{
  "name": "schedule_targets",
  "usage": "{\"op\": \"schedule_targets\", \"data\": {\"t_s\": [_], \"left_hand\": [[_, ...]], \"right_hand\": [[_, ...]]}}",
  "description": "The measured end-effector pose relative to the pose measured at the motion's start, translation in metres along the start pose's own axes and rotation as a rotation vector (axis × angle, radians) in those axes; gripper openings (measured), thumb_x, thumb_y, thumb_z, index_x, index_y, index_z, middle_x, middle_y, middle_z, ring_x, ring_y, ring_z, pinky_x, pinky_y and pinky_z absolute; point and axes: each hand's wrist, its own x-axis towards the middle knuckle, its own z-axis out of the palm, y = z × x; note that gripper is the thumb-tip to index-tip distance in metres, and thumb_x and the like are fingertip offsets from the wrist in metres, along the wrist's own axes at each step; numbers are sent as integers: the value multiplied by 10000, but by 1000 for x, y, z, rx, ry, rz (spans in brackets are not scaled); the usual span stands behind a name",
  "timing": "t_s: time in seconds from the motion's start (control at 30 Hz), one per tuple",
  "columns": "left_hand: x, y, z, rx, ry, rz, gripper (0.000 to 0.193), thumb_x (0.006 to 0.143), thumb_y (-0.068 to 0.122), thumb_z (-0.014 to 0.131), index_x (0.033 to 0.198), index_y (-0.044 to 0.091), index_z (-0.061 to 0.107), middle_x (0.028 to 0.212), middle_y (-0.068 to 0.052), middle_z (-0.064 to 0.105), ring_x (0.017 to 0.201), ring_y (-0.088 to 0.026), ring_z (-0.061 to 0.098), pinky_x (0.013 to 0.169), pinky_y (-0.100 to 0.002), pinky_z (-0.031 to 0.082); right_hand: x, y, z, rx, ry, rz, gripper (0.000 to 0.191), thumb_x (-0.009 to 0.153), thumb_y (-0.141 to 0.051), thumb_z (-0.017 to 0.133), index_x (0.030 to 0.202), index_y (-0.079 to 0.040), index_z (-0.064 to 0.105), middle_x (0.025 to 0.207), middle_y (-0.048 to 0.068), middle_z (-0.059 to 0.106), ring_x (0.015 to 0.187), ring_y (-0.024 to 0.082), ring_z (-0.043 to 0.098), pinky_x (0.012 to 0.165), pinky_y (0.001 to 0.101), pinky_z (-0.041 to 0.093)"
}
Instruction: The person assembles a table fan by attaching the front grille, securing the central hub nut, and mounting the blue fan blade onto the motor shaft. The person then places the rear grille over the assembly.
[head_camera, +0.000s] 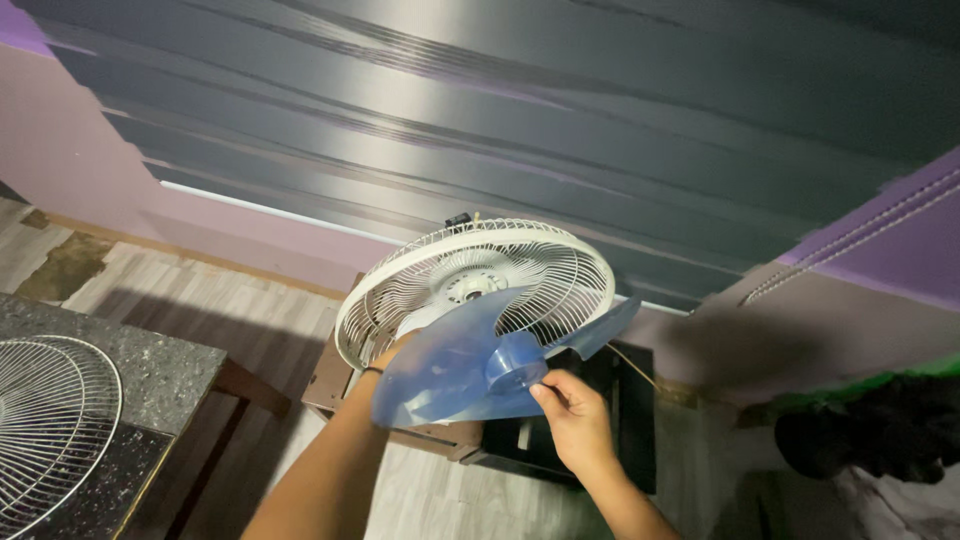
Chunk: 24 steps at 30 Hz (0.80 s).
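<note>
Left hand hidden behind blade (450, 365). Loose grille (45, 425) cut off by left edge. Dark lump (865, 435) at right blurred, can't tell what. Upper background smeared.

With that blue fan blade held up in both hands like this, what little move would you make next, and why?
Probably ease the blue blade back toward the middle of the white rear guard. The right hand pinches its hub, the left hand is behind it, and it sits off the motor centre.
</note>
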Motion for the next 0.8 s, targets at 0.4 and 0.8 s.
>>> {"op": "schedule_targets", "data": {"t_s": [0.4,0.8], "left_hand": [[-143,58,-53,247,401,-334,424,936,396,631,1193,83,754,1173,-99,795,1044,-151,718,938,-314,526],[-128,220,-11,685,634,700,256,934,210,720,1159,89,739,1128,-124,693,1012,-288,678,875,-395,546]], "right_hand": [[-13,1,42,-284,196,-205,139,839,-106,766,899,-9,686,802,95,689,722,185,669,692,296,523],[4,17,72,-277,272,-175,146,857,-136,759,949,-34,711,853,98,727,738,199,699,697,306,532]]}}
